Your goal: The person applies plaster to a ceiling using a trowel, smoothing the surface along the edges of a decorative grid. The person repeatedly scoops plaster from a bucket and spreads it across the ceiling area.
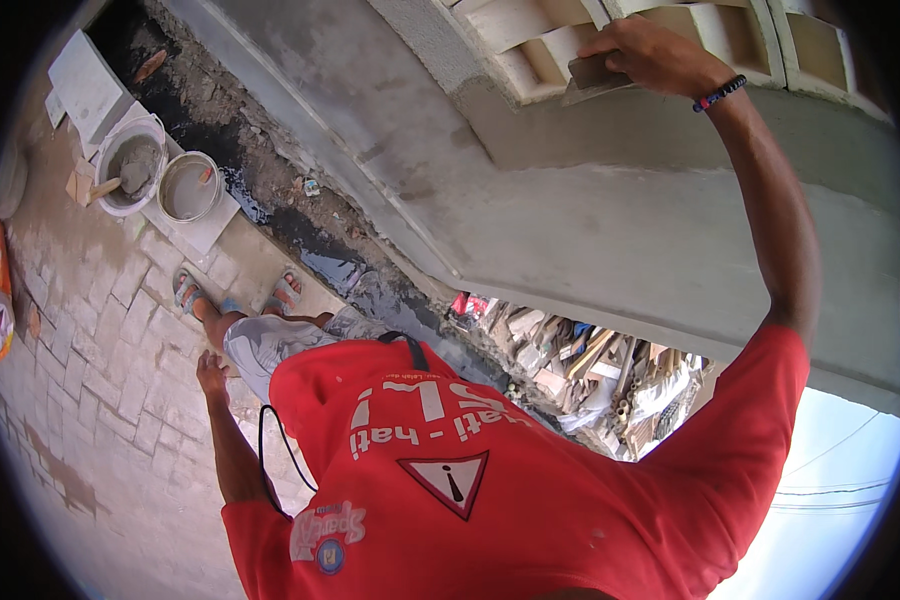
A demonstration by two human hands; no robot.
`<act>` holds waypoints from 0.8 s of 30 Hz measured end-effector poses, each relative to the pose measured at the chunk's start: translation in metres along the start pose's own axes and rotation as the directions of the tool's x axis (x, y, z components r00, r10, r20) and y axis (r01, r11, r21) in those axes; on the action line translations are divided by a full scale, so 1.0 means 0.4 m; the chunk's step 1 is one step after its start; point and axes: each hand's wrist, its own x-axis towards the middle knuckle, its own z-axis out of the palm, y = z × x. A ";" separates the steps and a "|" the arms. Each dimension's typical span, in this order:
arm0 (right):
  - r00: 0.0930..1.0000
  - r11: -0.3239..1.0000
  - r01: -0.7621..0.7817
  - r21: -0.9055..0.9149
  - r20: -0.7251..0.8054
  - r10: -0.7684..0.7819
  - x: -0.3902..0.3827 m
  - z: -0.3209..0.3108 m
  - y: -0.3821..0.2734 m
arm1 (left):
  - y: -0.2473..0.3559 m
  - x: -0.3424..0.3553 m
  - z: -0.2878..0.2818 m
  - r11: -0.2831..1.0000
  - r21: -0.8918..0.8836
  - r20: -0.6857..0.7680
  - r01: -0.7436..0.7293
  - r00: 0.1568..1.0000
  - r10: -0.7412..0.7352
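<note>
My right hand (655, 58) is raised at the upper right, with a beaded band on its wrist. Its fingers close round a flat plastering trowel (594, 78), whose thin blade lies at the lower edge of the pale ventilation blocks (550, 60). Beside the blade runs a darker, damp-looking band of grey plaster (570, 130) on the wall. Down by my thigh hangs my left hand (211, 376), holding nothing, its fingers loosely apart. The trowel's handle is mostly hidden in my grip.
Two buckets stand at the left: one holds grey mortar (135, 165) with a wooden-handled tool, the other bucket (189, 187) greyish liquid. A wet ditch (320, 265) runs between the brick paving (120, 370) and the wall. Rubble and scrap wood (590, 365) lie beyond.
</note>
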 end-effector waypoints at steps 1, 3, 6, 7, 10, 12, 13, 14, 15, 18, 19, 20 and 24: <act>0.998 0.999 -0.043 0.013 0.042 0.043 0.008 -0.001 -0.016 | 0.001 -0.005 0.003 1.000 -0.004 -0.005 0.007 1.000 -0.007; 0.992 0.996 -0.085 -0.011 0.096 0.085 0.013 0.000 -0.012 | -0.005 -0.012 0.000 1.000 -0.002 0.000 0.024 1.000 -0.024; 0.981 0.990 -0.129 -0.047 0.142 0.135 0.000 0.009 0.022 | -0.061 0.015 -0.027 0.998 -0.023 0.007 0.054 0.999 -0.054; 0.971 0.984 -0.174 -0.026 0.160 0.176 -0.018 -0.003 0.014 | -0.073 0.013 -0.030 0.998 -0.026 -0.001 0.060 0.998 -0.060; 0.939 0.961 -0.272 -0.047 0.207 0.276 -0.061 -0.048 -0.001 | -0.085 -0.002 -0.043 0.996 -0.036 -0.006 0.085 0.996 -0.085; 0.944 0.962 -0.252 -0.103 0.191 0.268 -0.089 -0.066 0.022 | -0.076 -0.018 -0.037 0.994 -0.004 -0.018 0.111 0.994 -0.111; 0.959 0.968 -0.209 -0.141 0.164 0.231 -0.116 -0.070 0.065 | -0.070 -0.010 -0.045 0.993 0.017 -0.021 0.121 0.993 -0.120; 0.971 0.969 -0.168 -0.179 0.140 0.194 -0.140 -0.074 0.098 | -0.063 -0.001 -0.051 0.995 0.003 0.014 0.101 0.995 -0.101; 0.973 0.977 -0.101 -0.186 0.185 0.136 -0.147 -0.093 0.105 | -0.041 -0.009 -0.045 0.994 0.016 0.001 0.109 0.994 -0.109; 0.942 0.960 -0.138 -0.243 0.268 0.203 -0.198 -0.253 0.051 | -0.045 0.008 -0.046 0.998 -0.041 -0.040 0.046 0.998 -0.048; 0.913 0.926 -0.262 -0.270 0.242 0.329 -0.200 -0.296 0.058 | -0.054 -0.005 -0.050 0.997 -0.048 -0.066 0.060 0.996 -0.063; 0.855 0.866 -0.397 -0.303 0.221 0.469 -0.221 -0.346 0.046 | -0.049 -0.003 -0.054 0.996 -0.045 -0.070 0.072 0.995 -0.075; 0.920 0.881 -0.390 -0.269 -0.073 0.385 -0.378 -0.412 -0.021 | -0.008 0.041 -0.049 0.998 -0.018 -0.017 0.054 0.998 -0.054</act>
